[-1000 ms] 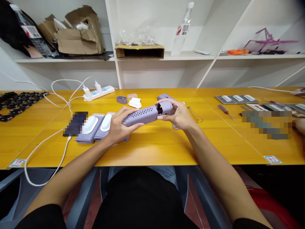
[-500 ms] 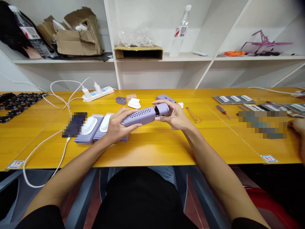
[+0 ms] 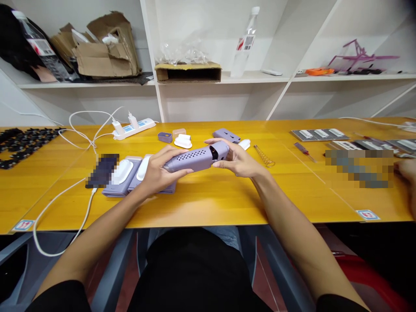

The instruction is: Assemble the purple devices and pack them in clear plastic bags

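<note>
Above the table, a long purple plastic housing (image 3: 191,159) with rows of small holes is held tilted, its right end a little higher. My left hand (image 3: 157,171) is closed round its left end, thumb along the near side. At the other end, my right hand (image 3: 238,159) grips the purple end piece (image 3: 222,150), fingers behind and thumb in front. A dark opening shows between the end piece and the perforated part. Under and beside my left hand lie purple cases (image 3: 117,189) with white oval parts (image 3: 122,170) on top.
Behind my hands are a purple ring (image 3: 165,137), a white oval piece (image 3: 183,141) and another purple case (image 3: 226,135). A coil spring (image 3: 264,156) and a screwdriver (image 3: 304,151) lie to the right. White cables and a power strip (image 3: 134,128) sit left. Another person's hand (image 3: 407,171) is at far right.
The end piece has shifted slightly at the housing's right end, and the gap looks different, with less of the inside showing below. My right hand has turned a little; my left hand stays nearly still.
</note>
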{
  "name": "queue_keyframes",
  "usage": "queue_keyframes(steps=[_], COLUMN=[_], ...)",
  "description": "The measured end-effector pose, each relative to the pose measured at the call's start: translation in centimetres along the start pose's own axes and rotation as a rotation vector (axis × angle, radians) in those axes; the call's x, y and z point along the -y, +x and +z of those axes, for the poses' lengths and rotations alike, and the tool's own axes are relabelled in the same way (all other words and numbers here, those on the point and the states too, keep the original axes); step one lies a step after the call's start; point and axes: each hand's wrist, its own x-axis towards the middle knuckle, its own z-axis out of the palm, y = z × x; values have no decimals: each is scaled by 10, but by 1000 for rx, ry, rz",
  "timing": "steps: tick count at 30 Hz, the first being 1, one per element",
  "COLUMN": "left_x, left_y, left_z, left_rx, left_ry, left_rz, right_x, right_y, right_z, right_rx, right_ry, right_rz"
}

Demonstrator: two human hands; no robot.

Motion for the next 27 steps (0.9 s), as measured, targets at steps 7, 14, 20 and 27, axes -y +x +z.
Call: queue_keyframes(steps=[7,14,20,27], left_x=[-3,-7,-9,-14], left_y=[-2,-1,0,3], left_z=[3,-1,0,1], left_rx=[-27,-14,-11,-17], left_ry=[15,16,-42,-70], left_rz=[-4,-21,-114,-157], right_x=[1,9,7,11], right_y=[-2,-6,-4,-5], right_z=[-2,-5,-9,-1], right_rx=[11,5,43,-38], right_ry=[-46,-48,-1,33], right_rz=[-22,-43,-74,-52])
